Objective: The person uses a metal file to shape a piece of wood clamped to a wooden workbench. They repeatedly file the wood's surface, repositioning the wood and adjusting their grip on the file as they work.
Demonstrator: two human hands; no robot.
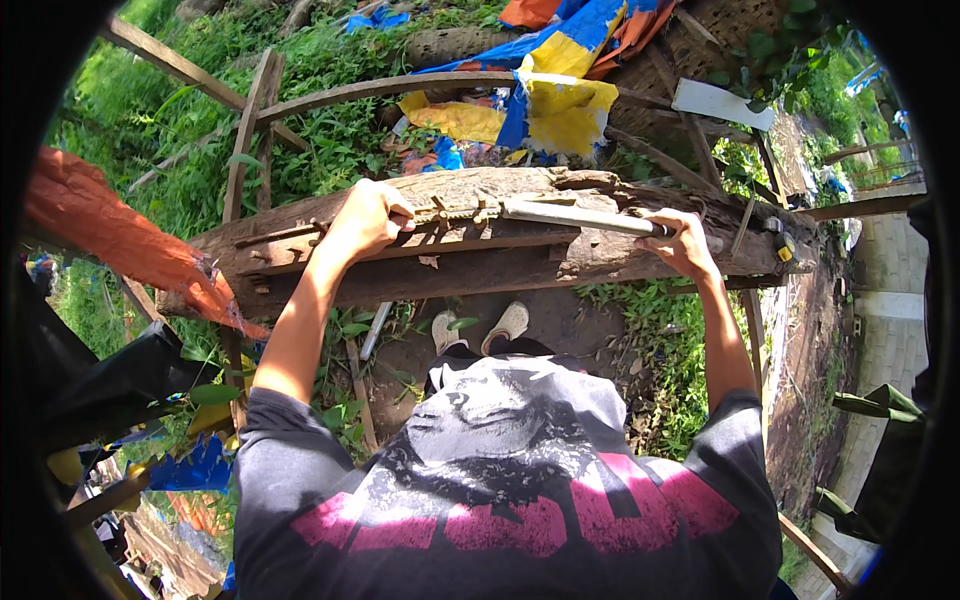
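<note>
A thick weathered wooden beam [480,185] lies across in front of me, with several metal pegs [440,212] standing along its near ledge. A thin rusty metal rod [275,236] runs among the pegs. My left hand [370,220] is closed on the rod, left of the middle pegs; its fingertips are partly hidden. My right hand [680,243] grips the dark right end of a grey metal pipe [580,217]. The pipe's left end lies close to the pegs; whether the rod enters it, I cannot tell.
On the beam's right end sits a yellow and black tape measure [785,246]. Blue and yellow tarp [565,105] hangs behind, orange tarp [130,230] at the left. Wooden poles [250,135] frame the beam. A metal tube [376,330] leans beside my feet.
</note>
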